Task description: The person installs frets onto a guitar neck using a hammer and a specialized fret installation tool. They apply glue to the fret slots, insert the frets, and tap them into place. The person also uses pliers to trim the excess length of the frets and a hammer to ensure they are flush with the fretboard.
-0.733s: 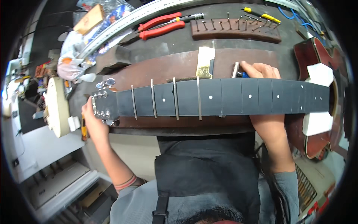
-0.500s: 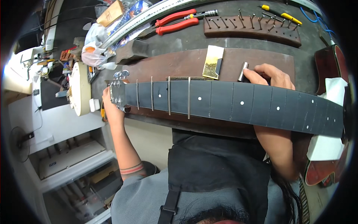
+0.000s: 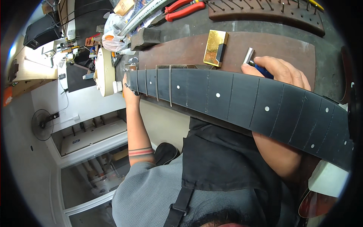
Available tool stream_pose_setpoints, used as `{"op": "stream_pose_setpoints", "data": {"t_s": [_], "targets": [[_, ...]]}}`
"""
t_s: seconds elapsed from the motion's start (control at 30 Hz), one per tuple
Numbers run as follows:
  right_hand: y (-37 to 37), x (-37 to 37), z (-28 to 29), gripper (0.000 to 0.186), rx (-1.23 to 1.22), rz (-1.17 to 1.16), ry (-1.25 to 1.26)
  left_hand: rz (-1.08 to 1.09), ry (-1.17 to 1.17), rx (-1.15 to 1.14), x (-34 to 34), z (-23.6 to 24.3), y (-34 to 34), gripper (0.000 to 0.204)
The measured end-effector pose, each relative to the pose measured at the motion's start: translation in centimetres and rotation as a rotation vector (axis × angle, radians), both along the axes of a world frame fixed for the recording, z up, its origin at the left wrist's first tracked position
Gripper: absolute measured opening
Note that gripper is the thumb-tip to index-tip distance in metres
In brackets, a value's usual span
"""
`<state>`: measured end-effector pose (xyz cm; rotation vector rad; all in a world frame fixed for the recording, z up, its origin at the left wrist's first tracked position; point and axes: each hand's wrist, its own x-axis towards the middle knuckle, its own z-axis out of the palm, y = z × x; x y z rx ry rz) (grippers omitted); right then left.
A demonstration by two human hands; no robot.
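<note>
A dark guitar fingerboard (image 3: 238, 98) with white dot inlays crosses my view, carrying a few metal fret wires (image 3: 170, 87) toward its far left end. My left hand (image 3: 127, 89) is closed on the headstock (image 3: 131, 75) there, its fingertips partly hidden. Behind the board, my right hand (image 3: 280, 72) grips a small tool with a silver cylindrical head (image 3: 248, 55) and blue handle; the neck covers part of that wrist. A gold-and-black rectangular case (image 3: 213, 47) lies on the brown work pad (image 3: 174, 53) left of the tool.
Red pliers (image 3: 185, 13), a pin-filled wooden block (image 3: 264, 13), a steel ruler (image 3: 140, 17), plastic bags (image 3: 111, 39) and a dark block (image 3: 145, 38) lie behind. A cream guitar body (image 3: 101, 72) stands left, a fan (image 3: 43, 125) beyond it; a red body (image 3: 310, 204) and white block (image 3: 327, 178) are right.
The camera has swung, so I now look more along the neck toward the headstock. My right fingers have shifted around the silver-headed tool; my left hand stays at the headstock.
</note>
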<state>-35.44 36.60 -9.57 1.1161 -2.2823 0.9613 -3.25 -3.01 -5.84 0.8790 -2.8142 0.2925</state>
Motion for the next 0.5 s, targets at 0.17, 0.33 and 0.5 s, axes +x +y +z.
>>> {"op": "stream_pose_setpoints", "data": {"t_s": [0.17,0.33,0.5], "targets": [[0.2,0.0,-0.7,0.026,-0.048,-0.010,-0.024,0.169,0.181,0.300,0.4,-0.7,-0.7,0.029],[0.5,0.4,-1.1,0.024,-0.092,-0.004,-0.031,0.133,0.167,0.334,1.9,-1.3,-2.1,0.052],[0.6,0.7,-1.1,0.022,-0.123,-0.001,-0.033,0.129,0.166,0.427,1.9,-1.0,-2.6,0.059]]}}
